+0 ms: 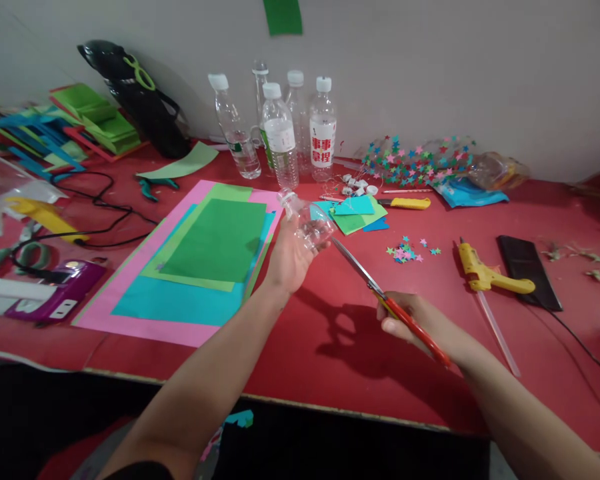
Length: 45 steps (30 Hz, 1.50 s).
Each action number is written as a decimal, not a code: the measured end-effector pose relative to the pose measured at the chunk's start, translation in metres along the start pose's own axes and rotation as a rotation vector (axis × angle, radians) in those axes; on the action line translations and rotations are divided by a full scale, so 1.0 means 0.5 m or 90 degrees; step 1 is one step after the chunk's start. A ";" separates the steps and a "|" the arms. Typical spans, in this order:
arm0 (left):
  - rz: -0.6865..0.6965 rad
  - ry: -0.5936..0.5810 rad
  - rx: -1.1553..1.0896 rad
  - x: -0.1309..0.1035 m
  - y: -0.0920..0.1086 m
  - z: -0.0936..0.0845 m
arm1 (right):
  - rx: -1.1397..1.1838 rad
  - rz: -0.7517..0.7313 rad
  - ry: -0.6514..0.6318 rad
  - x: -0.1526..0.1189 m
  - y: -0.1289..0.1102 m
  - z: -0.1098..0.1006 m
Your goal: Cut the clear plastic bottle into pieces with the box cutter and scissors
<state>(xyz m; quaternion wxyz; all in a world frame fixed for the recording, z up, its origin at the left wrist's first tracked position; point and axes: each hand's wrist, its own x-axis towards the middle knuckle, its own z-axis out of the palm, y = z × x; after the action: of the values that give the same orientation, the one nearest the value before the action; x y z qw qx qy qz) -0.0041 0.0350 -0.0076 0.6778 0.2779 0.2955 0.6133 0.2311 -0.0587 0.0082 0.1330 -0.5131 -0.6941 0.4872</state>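
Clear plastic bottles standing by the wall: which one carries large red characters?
The rightmost clear plastic bottle with a white cap: its label bears them; the standing bottles to its left show none.

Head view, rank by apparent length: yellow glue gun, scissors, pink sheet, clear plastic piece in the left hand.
1. pink sheet
2. scissors
Unranked: yellow glue gun and clear plastic piece, both shorter; close in length, distances to camera unsure.
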 end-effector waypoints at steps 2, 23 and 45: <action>-0.005 -0.006 -0.006 -0.002 0.002 0.002 | -0.030 0.016 0.003 0.002 0.000 0.001; -0.007 -0.043 0.015 -0.024 -0.001 0.025 | 0.064 -0.048 0.025 -0.001 0.009 0.015; 0.114 -0.003 0.071 -0.009 0.002 0.018 | -0.043 0.002 0.010 -0.002 -0.017 0.006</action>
<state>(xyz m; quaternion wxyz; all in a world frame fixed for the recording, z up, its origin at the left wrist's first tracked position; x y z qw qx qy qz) 0.0014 0.0304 -0.0007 0.6045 0.3420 0.3018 0.6531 0.2246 -0.0610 0.0137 0.1205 -0.5221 -0.7082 0.4598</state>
